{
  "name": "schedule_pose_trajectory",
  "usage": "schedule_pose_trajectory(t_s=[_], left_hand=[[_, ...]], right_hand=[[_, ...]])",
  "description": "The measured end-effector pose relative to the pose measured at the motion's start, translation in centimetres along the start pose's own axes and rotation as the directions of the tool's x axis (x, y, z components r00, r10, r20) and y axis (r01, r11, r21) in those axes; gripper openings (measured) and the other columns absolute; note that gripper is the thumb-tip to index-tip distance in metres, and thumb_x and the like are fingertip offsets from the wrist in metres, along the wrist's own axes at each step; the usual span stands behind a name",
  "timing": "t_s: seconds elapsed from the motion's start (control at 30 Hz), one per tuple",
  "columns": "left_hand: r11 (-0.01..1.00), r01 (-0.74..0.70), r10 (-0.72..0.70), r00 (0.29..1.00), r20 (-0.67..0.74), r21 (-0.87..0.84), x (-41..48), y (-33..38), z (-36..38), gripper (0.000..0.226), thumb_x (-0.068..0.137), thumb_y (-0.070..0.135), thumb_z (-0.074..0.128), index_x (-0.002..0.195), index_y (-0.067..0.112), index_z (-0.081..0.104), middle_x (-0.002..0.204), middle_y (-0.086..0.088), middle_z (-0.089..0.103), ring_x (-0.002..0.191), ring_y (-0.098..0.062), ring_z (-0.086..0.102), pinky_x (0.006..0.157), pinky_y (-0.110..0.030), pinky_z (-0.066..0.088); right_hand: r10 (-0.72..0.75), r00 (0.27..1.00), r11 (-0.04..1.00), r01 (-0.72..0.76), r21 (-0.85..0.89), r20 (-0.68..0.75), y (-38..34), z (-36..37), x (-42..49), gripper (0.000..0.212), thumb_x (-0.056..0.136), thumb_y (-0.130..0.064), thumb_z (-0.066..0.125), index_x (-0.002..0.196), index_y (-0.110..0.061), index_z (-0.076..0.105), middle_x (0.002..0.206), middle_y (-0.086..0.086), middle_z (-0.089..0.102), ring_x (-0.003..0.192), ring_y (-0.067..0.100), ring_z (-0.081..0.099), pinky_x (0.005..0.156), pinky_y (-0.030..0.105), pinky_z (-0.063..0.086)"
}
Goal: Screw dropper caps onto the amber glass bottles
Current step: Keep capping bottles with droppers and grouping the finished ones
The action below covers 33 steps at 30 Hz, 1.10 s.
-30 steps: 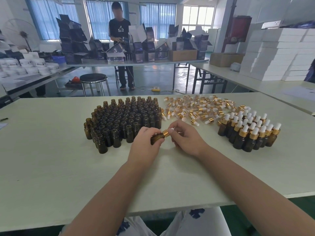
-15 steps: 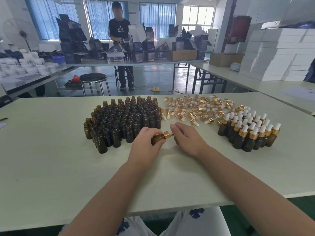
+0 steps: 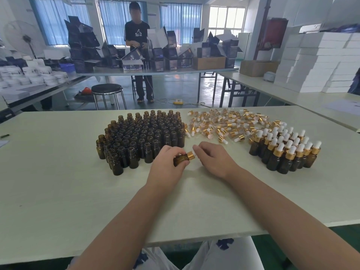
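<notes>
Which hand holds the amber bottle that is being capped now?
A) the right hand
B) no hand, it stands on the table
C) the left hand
C: the left hand grips the tilted bottle, while the right hand pinches its dropper cap.

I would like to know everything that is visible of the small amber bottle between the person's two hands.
The amber bottle is small, of dark brown glass as it looks, and lies tilted nearly on its side, low over the table, neck toward the right. A dropper cap with a gold collar sits on its neck; whether it is fully tight cannot be told. The left hand grips the body with curled fingers. The right hand pinches the cap's end and hides its bulb.
</notes>
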<state>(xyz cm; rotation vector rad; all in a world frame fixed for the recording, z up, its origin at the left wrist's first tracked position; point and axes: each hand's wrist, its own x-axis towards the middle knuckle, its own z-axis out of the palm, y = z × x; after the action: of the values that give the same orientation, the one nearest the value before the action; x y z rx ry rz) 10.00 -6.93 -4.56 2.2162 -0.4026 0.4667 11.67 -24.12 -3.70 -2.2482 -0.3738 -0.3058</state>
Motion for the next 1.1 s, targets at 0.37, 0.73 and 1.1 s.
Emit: schedule_pose_trajectory(t_s=[0.37, 0.73, 1.1], left_hand=[[1.0, -0.006, 0.006, 1.0, -0.016, -0.018, 0.04, -0.16, 0.06, 0.02, 0.083, 0.019, 0.072, 0.102, 0.023, 0.067, 0.096, 0.01, 0.052, 0.083, -0.003, 0.049, 0.072, -0.01, 0.036], [1.0, 0.001, -0.001, 1.0, -0.002, -0.012, -0.06, 0.02, -0.01, 0.02, 0.082, 0.019, 0.072, 0.101, 0.022, 0.067, 0.097, 0.008, 0.053, 0.087, -0.008, 0.052, 0.079, -0.02, 0.039], [1.0, 0.004, -0.004, 1.0, -0.006, -0.019, 0.11, -0.27, 0.05, 0.018, 0.085, 0.02, 0.07, 0.102, 0.024, 0.067, 0.095, 0.011, 0.051, 0.08, 0.002, 0.048, 0.072, -0.003, 0.034]], right_hand=[[0.016, 1.0, 0.999, -0.016, 0.034, 0.02, -0.41, -0.33, -0.12, 0.019, 0.095, -0.027, 0.05, 0.077, -0.029, 0.049, 0.066, -0.002, 0.053, 0.06, 0.013, 0.043, 0.061, 0.033, 0.037], [0.023, 1.0, 0.997, -0.022, -0.078, 0.003, -0.13, -0.02, 0.08, 0.05, 0.098, -0.05, 0.038, 0.058, -0.02, 0.038, 0.054, -0.006, 0.035, 0.05, 0.009, 0.032, 0.055, 0.032, 0.028], [-0.049, 0.999, 0.997, 0.049, 0.056, -0.004, 0.19, 0.01, 0.21, 0.017, 0.094, -0.024, 0.056, 0.08, -0.032, 0.053, 0.062, -0.011, 0.048, 0.053, 0.0, 0.042, 0.053, 0.012, 0.036]])
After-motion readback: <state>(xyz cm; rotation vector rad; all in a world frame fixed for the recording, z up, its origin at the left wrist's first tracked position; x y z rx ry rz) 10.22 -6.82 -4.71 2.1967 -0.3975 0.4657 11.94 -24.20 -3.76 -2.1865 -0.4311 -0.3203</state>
